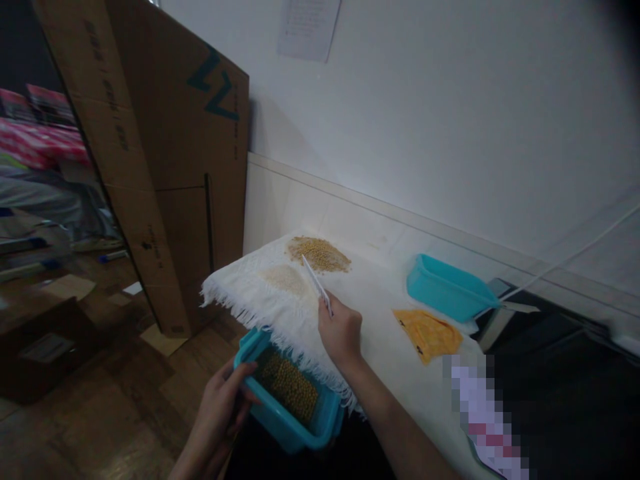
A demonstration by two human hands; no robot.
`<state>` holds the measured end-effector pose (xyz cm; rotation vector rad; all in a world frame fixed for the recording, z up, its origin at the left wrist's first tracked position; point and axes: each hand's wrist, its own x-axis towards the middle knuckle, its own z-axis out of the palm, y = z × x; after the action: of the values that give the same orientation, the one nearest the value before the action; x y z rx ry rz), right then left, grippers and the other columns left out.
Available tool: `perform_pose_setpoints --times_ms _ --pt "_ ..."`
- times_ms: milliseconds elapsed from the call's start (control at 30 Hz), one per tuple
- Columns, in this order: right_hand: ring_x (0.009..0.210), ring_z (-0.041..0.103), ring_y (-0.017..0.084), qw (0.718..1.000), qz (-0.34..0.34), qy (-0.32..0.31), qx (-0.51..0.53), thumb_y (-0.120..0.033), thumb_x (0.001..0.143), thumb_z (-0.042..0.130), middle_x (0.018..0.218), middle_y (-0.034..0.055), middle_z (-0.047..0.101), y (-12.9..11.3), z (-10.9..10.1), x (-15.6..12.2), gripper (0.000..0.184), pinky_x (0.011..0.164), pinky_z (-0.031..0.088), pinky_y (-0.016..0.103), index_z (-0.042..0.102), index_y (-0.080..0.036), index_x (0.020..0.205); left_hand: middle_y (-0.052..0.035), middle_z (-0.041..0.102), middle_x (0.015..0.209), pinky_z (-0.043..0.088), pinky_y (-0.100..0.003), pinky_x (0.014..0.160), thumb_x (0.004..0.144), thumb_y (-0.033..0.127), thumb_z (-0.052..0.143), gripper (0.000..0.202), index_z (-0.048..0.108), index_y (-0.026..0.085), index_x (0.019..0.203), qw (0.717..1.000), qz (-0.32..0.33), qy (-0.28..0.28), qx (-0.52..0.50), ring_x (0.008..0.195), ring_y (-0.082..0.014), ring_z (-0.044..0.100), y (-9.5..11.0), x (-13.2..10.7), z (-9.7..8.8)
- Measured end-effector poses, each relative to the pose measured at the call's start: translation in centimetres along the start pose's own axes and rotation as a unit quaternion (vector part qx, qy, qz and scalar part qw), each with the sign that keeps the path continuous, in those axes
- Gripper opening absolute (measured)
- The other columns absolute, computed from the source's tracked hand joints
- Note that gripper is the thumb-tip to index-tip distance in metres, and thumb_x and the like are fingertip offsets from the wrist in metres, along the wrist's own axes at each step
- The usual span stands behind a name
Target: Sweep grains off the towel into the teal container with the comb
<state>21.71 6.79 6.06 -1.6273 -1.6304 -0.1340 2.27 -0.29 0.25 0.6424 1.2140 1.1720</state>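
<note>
My left hand [220, 407] grips the near end of a turquoise plastic tub [320, 427] full of yellowish beans [290, 387], held just below the fringed edge of a white cloth [380, 313]. My right hand [341, 331] rests on the cloth, closed on a thin white card [315, 281] that points up toward two heaps. One heap is of brownish grain [319, 253], the other of pale white grain [286, 277]; the card's tip lies between them.
A second turquoise tub [447, 288] stands at the back right of the cloth, with an orange packet [429, 333] in front of it. A tall cardboard box [170, 153] leans against the wall on the left. Wooden floor lies below.
</note>
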Motion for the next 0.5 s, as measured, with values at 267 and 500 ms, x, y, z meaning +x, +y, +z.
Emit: perform_pose_setpoints --times_ms 267,500 --pt "0.07 0.072 0.025 0.984 0.091 -0.007 0.152 -0.05 0.08 0.067 0.082 0.0112 0.081 4.4 -3.8 3.8 0.041 0.064 0.053 0.031 0.082 -0.014 0.092 -0.0002 0.063 0.039 0.014 -0.014 0.026 0.069 0.051 0.074 0.032 0.059 0.023 0.072 1.0 -0.009 -0.014 0.009 0.023 -0.0053 0.029 -0.8 0.9 -0.2" --pt "0.075 0.073 0.023 0.886 0.203 -0.196 0.368 -0.048 0.055 0.093 0.087 0.0093 0.081 9.5 -7.7 3.3 0.046 0.074 0.055 0.035 0.082 -0.016 0.086 0.0023 0.06 0.039 0.015 -0.014 0.027 0.072 0.048 0.073 0.03 0.063 0.021 0.079 0.999 -0.01 -0.03 0.008 0.024 -0.0049 0.029 -0.7 0.2 0.3"
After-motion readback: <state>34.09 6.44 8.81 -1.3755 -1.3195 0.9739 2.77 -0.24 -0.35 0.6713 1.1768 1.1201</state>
